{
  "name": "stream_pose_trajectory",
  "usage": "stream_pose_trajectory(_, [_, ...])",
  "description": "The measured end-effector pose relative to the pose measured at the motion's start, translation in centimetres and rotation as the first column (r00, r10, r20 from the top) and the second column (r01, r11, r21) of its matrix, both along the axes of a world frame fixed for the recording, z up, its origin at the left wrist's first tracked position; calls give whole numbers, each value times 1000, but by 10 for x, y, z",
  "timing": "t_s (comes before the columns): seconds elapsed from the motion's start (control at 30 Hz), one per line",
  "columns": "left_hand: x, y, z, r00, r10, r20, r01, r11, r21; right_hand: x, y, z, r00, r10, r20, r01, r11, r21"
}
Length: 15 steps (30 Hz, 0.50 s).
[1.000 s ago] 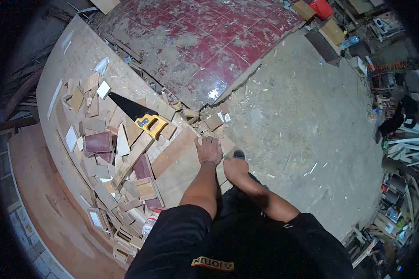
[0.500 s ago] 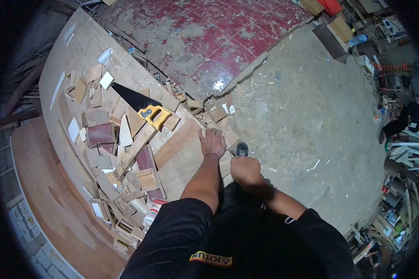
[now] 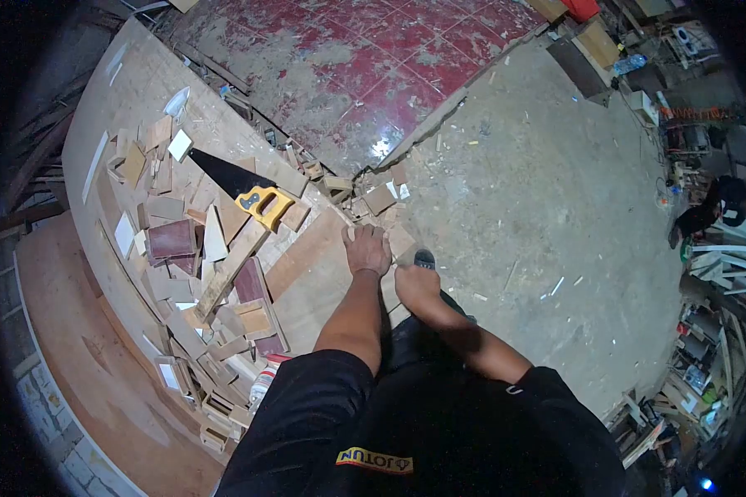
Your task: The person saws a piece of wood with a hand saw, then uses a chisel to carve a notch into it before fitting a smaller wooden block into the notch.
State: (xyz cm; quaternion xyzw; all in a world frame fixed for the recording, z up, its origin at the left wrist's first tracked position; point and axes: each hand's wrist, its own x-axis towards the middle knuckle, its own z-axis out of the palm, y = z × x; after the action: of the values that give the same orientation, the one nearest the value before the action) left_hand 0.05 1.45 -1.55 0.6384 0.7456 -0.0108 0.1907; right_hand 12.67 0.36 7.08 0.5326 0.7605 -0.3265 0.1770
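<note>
**Hands at work by the desk point(image 3: 307, 313)'s right edge!**

Laying the left hand point(image 3: 367, 250) down, right beside a pale wood piece point(image 3: 400, 241). Clenching the right hand point(image 3: 418, 286) close by, on what, impossible to tell. Farther left, look, a yellow-handled saw point(image 3: 261, 205) among offcuts point(image 3: 172, 240)!

Saw handle point(image 3: 264, 205): yellow, plastic-looking; blade point(image 3: 230, 179) dark. Counter point(image 3: 311, 263): pale wood, matt. Tiles point(image 3: 419, 51): red, glossy patch, dusty. Shirt point(image 3: 439, 414): black cloth.
</note>
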Motion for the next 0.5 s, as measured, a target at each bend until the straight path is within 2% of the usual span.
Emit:
stream_pose_trajectory(0.07, [0,1,0,1000,-10,3,10,1000,1,3,3,36,1000,6,8,-5,999,-40])
stream_pose_trajectory(0.17, [1,2,3,1000,-1,12,1,1000,-11,3,1,62,998,-27,55,31,998,-63])
stream_pose_trajectory(0.2, [1,2,2,1000,4,10,-4,1000,-9,1,0,39,998,-23,54,26,998,-61])
stream_pose_trajectory(0.27, [1,1,0,1000,-2,16,1,1000,7,-3,-7,-26,1000,-29,12,28,998,53])
stream_pose_trajectory(0.33, [0,5,-1,1000,-3,10,3,1000,21,2,0,-22,1000,-23,4,23,998,52])
stream_pose_trajectory(0.37, [1,1,-1,1000,-10,8,10,1000,17,6,-3,-18,1000,-22,-1,22,999,34])
stream_pose_trajectory(0.47, [1,1,-1,999,-22,-22,23,999,29,15,-6,42,997,-75,1,75,995,-62])
stream_pose_trajectory(0.5, [1,0,-2,999,-29,-27,29,999,26,12,-10,44,995,-97,36,99,992,-76])
